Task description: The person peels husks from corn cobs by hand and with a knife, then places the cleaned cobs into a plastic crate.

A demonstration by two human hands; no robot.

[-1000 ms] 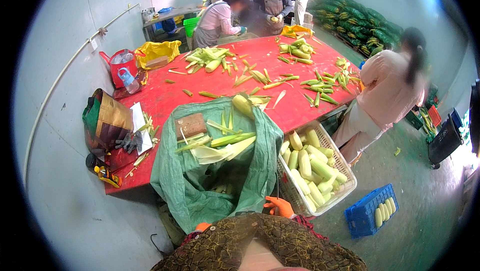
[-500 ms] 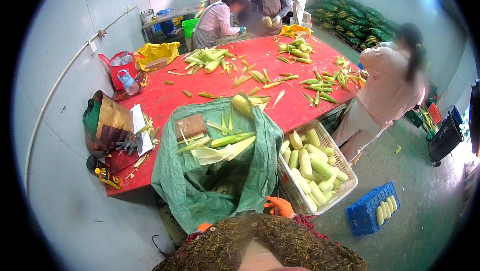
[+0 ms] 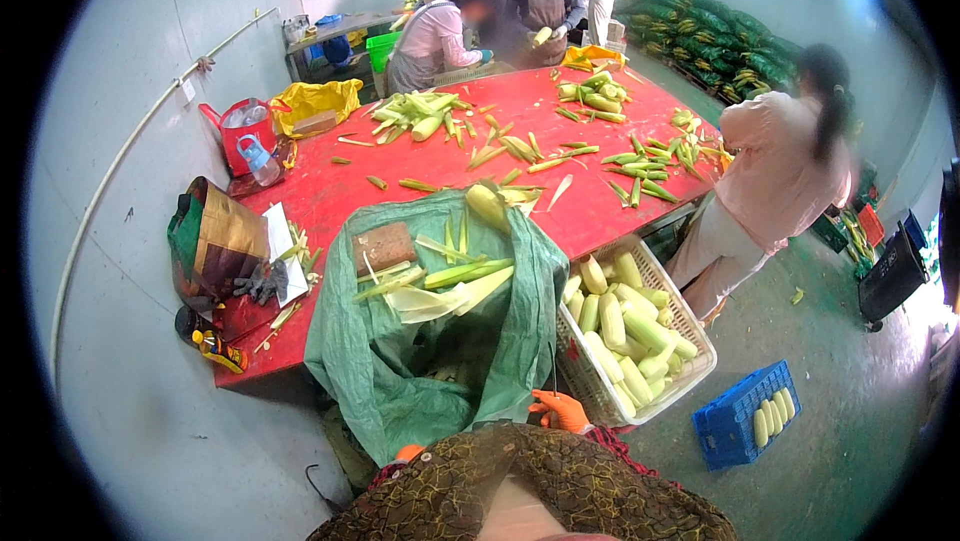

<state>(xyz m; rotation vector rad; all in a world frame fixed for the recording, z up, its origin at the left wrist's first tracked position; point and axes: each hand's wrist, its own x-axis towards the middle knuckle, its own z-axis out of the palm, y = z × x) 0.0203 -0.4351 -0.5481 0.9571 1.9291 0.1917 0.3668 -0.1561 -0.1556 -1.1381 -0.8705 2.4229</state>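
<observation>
My right hand (image 3: 560,411), in an orange glove, is closed on a thin upright metal tool (image 3: 554,376) with a dark handle, beside the white crate (image 3: 689,382) of husked corn (image 3: 644,330). My left hand (image 3: 409,453), also orange-gloved, shows only as a sliver above my patterned clothing, its fingers hidden. In front of me a green woven sack (image 3: 350,401) hangs open at the red table's edge, with a brown block (image 3: 383,249) and pale green husks (image 3: 465,286) on its upper part.
Co-workers stand across the red table (image 3: 380,181) and at its right (image 3: 760,171). Bags (image 3: 215,261) line the left wall side. A blue crate (image 3: 725,431) with cobs sits on the floor at right; green sacks (image 3: 690,31) are piled behind, near a black bin (image 3: 885,286).
The co-worker on the right has lifted an arm and leaned slightly. The far person in white has raised a hand toward the head. My hands stay in place.
</observation>
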